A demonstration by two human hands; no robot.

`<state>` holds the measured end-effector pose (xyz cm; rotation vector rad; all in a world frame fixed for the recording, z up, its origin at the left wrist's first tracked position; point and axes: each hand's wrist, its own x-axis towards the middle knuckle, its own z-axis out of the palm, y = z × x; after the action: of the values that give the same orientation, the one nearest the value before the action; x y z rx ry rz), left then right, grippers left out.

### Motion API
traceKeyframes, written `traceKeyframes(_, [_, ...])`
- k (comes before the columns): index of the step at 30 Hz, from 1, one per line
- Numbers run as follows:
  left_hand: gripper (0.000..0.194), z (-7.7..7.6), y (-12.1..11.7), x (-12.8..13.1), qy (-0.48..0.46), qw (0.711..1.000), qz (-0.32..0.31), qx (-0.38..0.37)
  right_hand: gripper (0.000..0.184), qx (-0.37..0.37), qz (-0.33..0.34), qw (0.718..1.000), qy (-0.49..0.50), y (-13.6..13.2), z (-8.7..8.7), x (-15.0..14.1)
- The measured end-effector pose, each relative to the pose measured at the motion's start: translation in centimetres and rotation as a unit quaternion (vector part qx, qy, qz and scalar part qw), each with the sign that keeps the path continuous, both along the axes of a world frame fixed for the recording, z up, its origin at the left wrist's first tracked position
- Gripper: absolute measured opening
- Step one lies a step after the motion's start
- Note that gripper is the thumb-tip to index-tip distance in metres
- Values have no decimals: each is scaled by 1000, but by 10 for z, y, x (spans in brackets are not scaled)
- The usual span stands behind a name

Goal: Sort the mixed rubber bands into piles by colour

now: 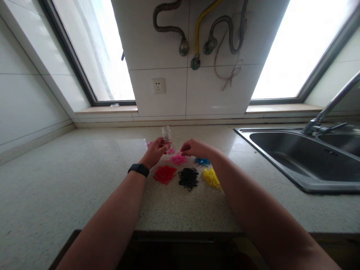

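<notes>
My left hand (155, 151) is closed around a small clear bottle (167, 135) that stands tilted on the speckled countertop (84, 180). My right hand (194, 148) is pinched shut just above a pink pile of small rubber bands (179, 159), with its fingertips close to the bottle; what it pinches is too small to name. In front of the hands lie a red pile (164, 174), a black pile (188, 177), a yellow pile (211, 177) and a blue pile (202, 161). A black band sits on my left wrist (138, 169).
A steel sink (298, 157) with a tap (329, 110) takes up the right side. Behind the piles stands a tiled wall with a socket (158, 86) and hoses (197, 33), between two bright windows. The counter's front edge (180, 230) runs below my arms.
</notes>
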<state>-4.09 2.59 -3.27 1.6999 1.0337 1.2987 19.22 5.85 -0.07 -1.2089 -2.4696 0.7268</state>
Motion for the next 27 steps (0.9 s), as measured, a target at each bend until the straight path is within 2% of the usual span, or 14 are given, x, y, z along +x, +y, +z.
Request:
traceKeyframes(4, [30,-1,1,-1,-1,1000,0,2,25,29,-9,999,-11,-2,6,1])
traceKeyframes(10, [27,-2,3,-3,8,1000,-1,14,21,79,-1,991,-109,-16,14,-4])
traceKeyframes(15, [28,-1,1,-2,14,1000,1,14,33,103,23,979,-173,-18,10,-11])
traceKeyframes(21, [27,2,-1,0,8,1000,1,8,18,128,22,976,-177,-16,3,-15])
traceKeyframes(27, [26,0,0,-1,19,1000,-2,17,13,139,27,976,-166,-13,-2,-16])
